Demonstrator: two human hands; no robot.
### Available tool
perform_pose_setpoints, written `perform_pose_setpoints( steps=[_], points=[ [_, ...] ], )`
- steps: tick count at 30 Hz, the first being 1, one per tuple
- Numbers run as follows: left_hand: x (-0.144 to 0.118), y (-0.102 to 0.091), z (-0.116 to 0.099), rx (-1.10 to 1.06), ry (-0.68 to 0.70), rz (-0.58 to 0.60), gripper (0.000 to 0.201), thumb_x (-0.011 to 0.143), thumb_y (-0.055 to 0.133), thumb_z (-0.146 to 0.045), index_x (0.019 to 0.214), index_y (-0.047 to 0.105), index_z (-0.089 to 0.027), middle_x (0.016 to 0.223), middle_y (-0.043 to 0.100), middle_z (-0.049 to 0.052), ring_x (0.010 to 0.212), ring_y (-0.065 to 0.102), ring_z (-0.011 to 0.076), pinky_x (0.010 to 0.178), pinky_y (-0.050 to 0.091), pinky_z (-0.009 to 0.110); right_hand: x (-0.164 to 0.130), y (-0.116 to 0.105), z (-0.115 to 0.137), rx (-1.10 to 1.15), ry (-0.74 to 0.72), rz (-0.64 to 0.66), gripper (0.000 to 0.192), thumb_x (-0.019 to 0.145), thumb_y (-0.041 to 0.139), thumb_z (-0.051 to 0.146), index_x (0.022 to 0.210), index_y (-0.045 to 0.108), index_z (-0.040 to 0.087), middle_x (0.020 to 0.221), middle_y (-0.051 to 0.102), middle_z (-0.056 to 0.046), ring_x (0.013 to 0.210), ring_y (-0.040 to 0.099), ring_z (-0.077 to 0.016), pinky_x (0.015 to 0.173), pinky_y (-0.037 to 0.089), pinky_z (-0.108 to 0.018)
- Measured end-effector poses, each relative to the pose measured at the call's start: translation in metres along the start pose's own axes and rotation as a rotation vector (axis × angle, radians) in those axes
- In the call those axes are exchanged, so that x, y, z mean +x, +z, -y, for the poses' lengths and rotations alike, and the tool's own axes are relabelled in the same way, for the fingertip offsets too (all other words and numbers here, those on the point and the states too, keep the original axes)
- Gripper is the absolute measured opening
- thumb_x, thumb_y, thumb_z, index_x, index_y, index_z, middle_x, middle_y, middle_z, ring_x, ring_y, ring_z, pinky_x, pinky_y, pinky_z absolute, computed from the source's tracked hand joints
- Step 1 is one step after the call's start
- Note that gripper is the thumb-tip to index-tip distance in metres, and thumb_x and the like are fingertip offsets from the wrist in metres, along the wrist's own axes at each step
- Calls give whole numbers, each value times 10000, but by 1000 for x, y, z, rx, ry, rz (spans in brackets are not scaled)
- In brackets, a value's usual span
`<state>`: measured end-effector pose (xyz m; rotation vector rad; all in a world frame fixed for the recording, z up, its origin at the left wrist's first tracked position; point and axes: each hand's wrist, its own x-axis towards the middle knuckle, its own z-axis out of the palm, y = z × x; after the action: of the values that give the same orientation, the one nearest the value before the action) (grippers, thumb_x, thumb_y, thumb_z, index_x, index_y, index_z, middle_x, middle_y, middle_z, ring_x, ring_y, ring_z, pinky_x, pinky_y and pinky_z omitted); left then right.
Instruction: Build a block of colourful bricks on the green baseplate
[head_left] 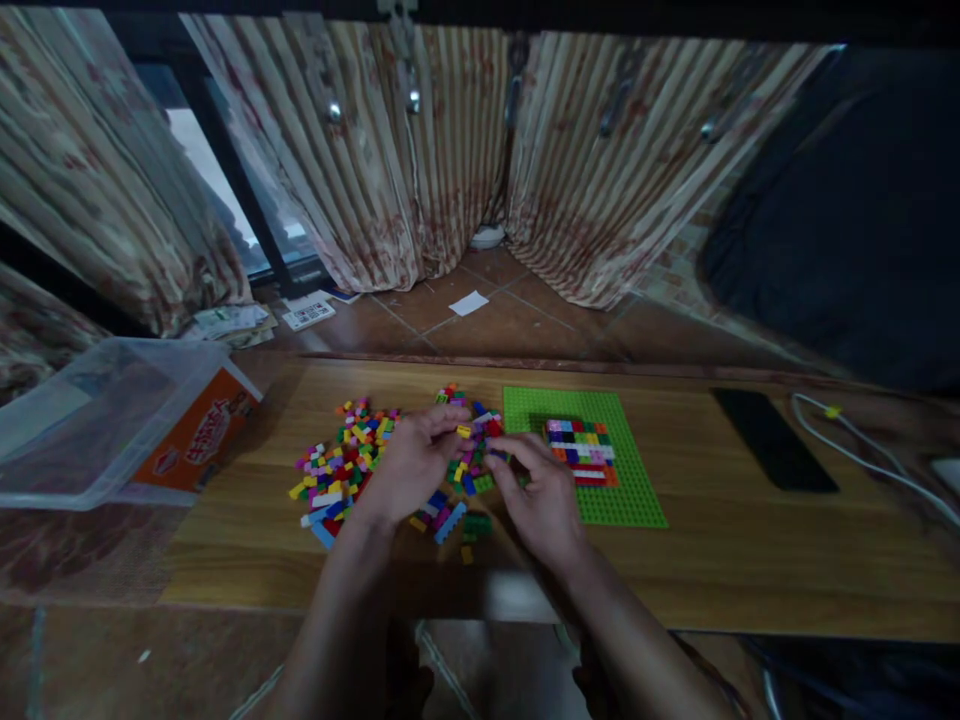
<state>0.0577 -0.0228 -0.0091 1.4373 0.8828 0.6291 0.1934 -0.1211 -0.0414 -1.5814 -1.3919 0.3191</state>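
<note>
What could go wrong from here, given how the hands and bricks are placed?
The small yellow brick at the left hand could slip and get lost among the loose bricks.
The right hand overlaps the green baseplate in view, so it might nudge the plate or the built block.
A stray brick lies between the forearms towards the table's near edge; an arm could perhaps sweep it off.

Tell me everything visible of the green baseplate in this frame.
The green baseplate is flat and four-sided, looks like plastic, and carries rows of small studs. It lies on the wooden table, right of most loose bricks. A block of multicoloured bricks sits on it. The right hand hides part of its left side; whether they touch cannot be told.
</note>
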Motion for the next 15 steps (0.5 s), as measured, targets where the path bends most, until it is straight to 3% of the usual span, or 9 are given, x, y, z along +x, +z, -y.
perform_pose_setpoints(
  steps=[7, 15],
  points=[
    [-1, 11, -1, 41, -11, 146, 138, 798, 627, -259, 892, 674, -169, 827, 709, 25, 752, 644, 142, 713, 509, 253, -2, 1, 2, 34, -22, -59, 173, 888, 583, 196, 1010, 692, 250, 963, 691, -42, 907, 654, -169, 807, 536, -301],
    [-4, 23, -8, 145, -48, 279, 233, 847, 587, -373, 813, 665, -157, 764, 682, 29, 698, 635, 136, 633, 487, 234, -7, -14, -2, -2, -53, -46, 145, 916, 555, 187, 943, 687, 242, 886, 693, -31, 848, 642, -157, 768, 512, -276]
  ],
)
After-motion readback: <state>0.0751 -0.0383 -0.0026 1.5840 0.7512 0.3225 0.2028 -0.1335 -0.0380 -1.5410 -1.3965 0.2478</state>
